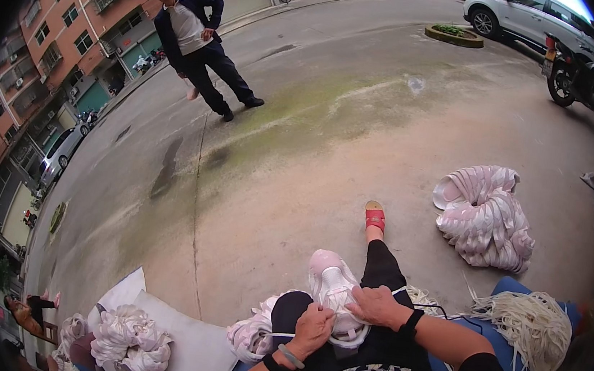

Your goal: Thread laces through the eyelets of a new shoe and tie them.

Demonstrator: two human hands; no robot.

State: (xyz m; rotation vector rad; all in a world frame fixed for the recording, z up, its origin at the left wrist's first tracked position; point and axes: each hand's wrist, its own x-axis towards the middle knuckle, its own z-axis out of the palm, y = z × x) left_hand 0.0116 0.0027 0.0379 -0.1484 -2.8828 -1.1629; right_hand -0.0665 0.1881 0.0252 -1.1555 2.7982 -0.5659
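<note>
A pink-and-white shoe upper (332, 272) lies across my lap, its toe pointing away from me. My left hand (312, 330) is closed at the left eyelet edge, and a white shoelace (283, 335) sticks out to its left. On the opposite edge my right hand (378, 306) is closed too, fingertips pressed together near the lacing. A short white strip shows past its knuckles. What exactly the right fingertips pinch is too small to make out. More pink-white shoe uppers (251, 334) sit bunched beside my left knee.
A heap of white laces (531, 330) rests on blue material at my right. One bundle of shoe uppers (485, 220) lies on the concrete ahead right, another bundle (130, 342) on a white sheet (198, 338) at left. A person (196, 44) stands ahead; a motorcycle (576, 81) is parked far right.
</note>
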